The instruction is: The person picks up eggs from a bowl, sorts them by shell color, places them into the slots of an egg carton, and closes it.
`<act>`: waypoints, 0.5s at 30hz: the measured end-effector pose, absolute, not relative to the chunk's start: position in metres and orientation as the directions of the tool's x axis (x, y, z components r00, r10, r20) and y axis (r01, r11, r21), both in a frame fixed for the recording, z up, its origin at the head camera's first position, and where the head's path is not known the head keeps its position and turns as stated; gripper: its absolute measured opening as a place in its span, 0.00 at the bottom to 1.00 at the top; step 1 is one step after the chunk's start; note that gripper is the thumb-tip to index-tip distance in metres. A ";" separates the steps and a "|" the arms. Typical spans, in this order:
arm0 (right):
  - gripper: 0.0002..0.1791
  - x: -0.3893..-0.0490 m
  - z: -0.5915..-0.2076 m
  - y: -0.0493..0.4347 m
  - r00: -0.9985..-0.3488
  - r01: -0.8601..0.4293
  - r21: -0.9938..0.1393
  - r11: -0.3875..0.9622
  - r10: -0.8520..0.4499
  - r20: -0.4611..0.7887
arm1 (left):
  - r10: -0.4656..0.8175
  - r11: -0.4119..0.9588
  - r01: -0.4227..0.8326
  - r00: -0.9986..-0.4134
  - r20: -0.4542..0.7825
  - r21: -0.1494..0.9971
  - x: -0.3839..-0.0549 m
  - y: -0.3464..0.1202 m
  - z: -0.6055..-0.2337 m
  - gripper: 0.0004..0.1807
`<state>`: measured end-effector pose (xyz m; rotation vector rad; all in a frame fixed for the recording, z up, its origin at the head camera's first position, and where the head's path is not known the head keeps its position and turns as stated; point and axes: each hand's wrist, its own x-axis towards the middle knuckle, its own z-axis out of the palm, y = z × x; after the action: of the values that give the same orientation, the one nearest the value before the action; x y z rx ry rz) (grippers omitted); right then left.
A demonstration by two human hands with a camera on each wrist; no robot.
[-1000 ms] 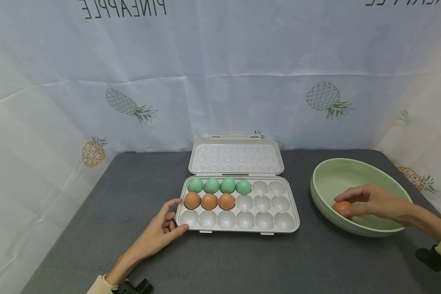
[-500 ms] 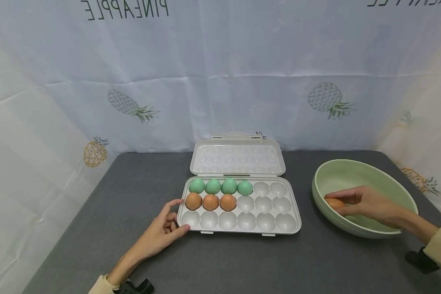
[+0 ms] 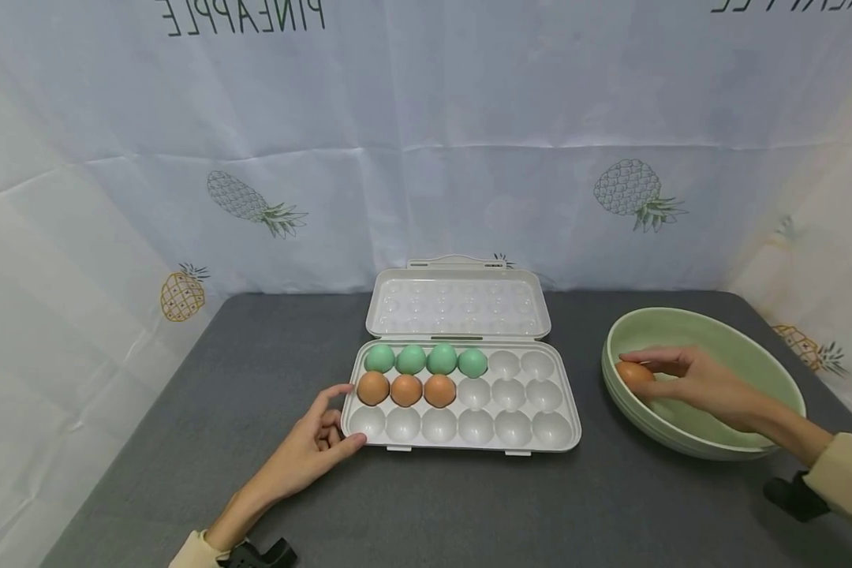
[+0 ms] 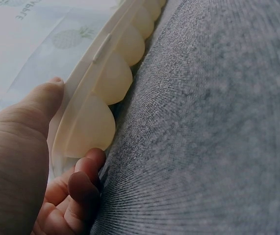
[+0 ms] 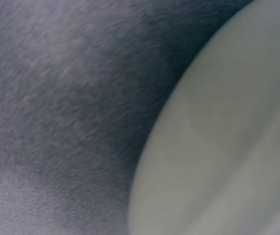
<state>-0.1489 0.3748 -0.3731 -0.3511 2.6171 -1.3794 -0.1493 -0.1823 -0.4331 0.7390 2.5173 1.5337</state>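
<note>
In the head view my right hand (image 3: 703, 386) is over the green bowl (image 3: 745, 359) and pinches a brown egg (image 3: 635, 374) between thumb and fingers, close to the bowl's left rim. My left hand (image 3: 301, 450) holds the left end of an egg tray (image 3: 461, 446), its index finger at the side and thumb at the front corner. From the left wrist, the thumb (image 4: 46, 98) lies along the tray rim, with curled fingers by the end cup (image 4: 91, 128). Several green eggs (image 3: 410, 360) fill part of the back row. Three brown eggs (image 3: 406, 390) sit in the middle row.
The tray's lid (image 3: 458, 304) stands open behind it. Another bowl appears stacked under the top one. The right wrist view has only the bowl's outer wall (image 5: 203, 147) and the dark grey table (image 5: 56, 107). A pineapple-print cloth (image 3: 433, 197) hangs behind the table.
My right hand, with the egg, has shifted left inside the bowl to near its left rim. The left hand keeps its place on the tray.
</note>
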 end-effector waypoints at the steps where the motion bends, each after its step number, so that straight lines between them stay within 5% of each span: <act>1: 0.25 -0.149 -0.372 0.373 -0.964 -0.131 -0.827 0.547 -0.263 -0.021 | 0.453 0.374 0.350 -0.877 0.160 0.859 -0.149 -0.182 -0.433 0.37; 15: 0.27 -0.151 -0.363 0.346 -0.993 -0.114 -0.924 0.366 -0.073 0.093 | 0.452 0.369 0.355 -0.876 0.167 0.859 -0.149 -0.183 -0.434 0.36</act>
<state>-0.1511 0.3465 -0.3631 -0.1791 2.6264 -1.7805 -0.1488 -0.1827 -0.4336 0.7448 2.5173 1.5425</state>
